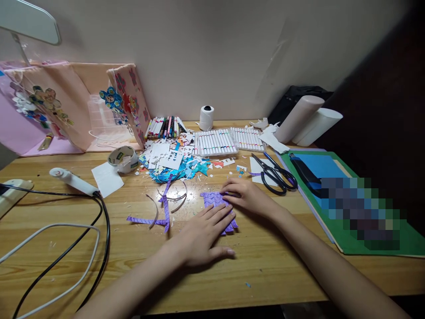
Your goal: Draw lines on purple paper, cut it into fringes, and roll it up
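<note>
A purple patterned paper piece (212, 199) lies on the wooden table in front of me. My left hand (204, 230) rests flat across it, fingers stretched out and thumb apart, covering its lower part. At the paper's upper right edge is my right hand (244, 196), its fingers bent and pinched together on the paper's edge. Left of the paper lie crossed purple strips (166, 206) and thin curled brownish strips (179, 201). Black-handled scissors (274, 175) lie beyond my right hand on a white paper square.
Colourful paper scraps (179, 166) are heaped at the back, near marker trays (215, 142) and a thread spool (206, 118). A tape roll (122, 158), a white handheld device (71, 180) and cables are on the left. Green folders (352, 239) lie right, before two rolls (300, 118).
</note>
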Tool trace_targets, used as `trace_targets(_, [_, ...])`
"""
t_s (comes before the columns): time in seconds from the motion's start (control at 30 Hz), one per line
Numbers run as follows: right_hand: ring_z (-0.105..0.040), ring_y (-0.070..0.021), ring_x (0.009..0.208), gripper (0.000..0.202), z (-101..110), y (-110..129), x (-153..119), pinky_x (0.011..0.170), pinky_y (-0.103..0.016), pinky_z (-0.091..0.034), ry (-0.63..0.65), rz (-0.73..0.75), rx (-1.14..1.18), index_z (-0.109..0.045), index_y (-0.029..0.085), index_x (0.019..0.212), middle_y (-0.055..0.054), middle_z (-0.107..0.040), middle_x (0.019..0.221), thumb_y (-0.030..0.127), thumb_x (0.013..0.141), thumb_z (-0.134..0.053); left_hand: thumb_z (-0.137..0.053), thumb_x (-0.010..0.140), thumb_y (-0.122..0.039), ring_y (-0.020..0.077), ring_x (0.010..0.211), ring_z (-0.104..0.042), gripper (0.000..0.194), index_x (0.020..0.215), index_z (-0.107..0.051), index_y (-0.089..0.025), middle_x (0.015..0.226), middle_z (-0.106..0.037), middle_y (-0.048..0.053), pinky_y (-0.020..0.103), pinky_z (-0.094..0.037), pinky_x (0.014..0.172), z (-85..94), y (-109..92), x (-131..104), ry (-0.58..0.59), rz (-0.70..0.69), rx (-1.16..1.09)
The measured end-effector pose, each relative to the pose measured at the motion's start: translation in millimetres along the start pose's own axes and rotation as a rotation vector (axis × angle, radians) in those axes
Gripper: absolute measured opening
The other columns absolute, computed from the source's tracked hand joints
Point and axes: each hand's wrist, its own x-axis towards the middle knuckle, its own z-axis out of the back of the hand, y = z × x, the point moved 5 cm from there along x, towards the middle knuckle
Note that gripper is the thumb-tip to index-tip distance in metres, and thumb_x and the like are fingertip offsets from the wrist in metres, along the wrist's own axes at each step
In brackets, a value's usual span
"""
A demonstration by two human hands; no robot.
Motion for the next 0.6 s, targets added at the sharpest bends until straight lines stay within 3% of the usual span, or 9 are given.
trace_targets(0.6, [-0.062,-0.0157,0.080,0.011,-0.3,2.5,-3.3,0.073,-0.029,-0.051,-0.043,0.055,-0.085,-0.069,0.015,0.087,-0.007,-0.065,0.087,0.018,0.088,-0.057,-0.037,0.088,-0.065,0.0253,0.144,-0.018,0.077,0.149,-0.024,-0.019,0.155,-0.024,0.010,0.045,-0.017,0.118,4.7,-0.5,1.0,0.004,0.003,0.005])
